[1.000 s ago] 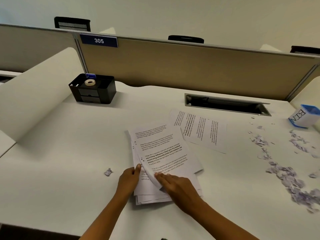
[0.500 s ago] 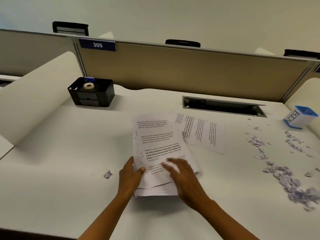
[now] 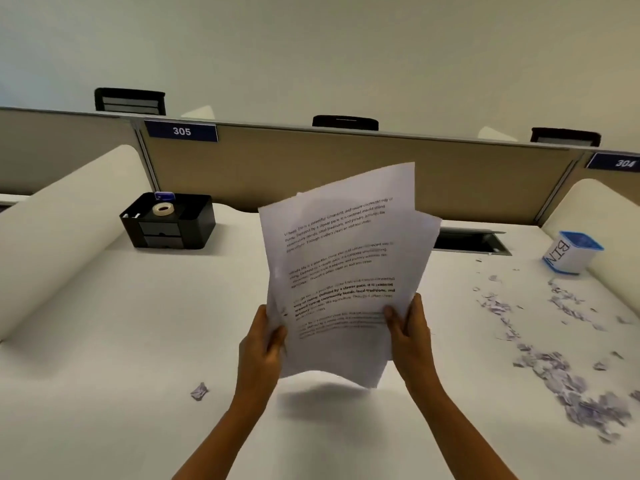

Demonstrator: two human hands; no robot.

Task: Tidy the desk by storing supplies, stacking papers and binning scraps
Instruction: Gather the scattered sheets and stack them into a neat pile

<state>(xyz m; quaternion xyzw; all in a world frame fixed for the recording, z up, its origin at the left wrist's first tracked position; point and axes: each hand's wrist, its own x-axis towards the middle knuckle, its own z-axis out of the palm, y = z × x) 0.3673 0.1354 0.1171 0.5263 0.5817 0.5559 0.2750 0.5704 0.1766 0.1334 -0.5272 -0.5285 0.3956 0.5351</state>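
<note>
The wide white desk top (image 3: 138,341) runs back to a beige fabric partition (image 3: 277,174). Above its middle, clear of the surface, is a sheaf of white printed paper sheets (image 3: 339,258). It is held nearly upright, long axis vertical and leaning slightly right, with the printed face toward the camera and the top edge toward the partition. The sheets are unevenly aligned, and one juts out on the right. The left hand (image 3: 259,344) grips the lower left edge, thumb on the front. The right hand (image 3: 410,337) clasps the lower right edge the same way. A trail of torn pale paper scraps (image 3: 561,382) lies along the right side. A black plastic desk organiser (image 3: 169,226) sits back left, a white-and-blue cup marked BIN (image 3: 568,252) far right. A single crumpled scrap (image 3: 199,390) lies left of the hands.
</note>
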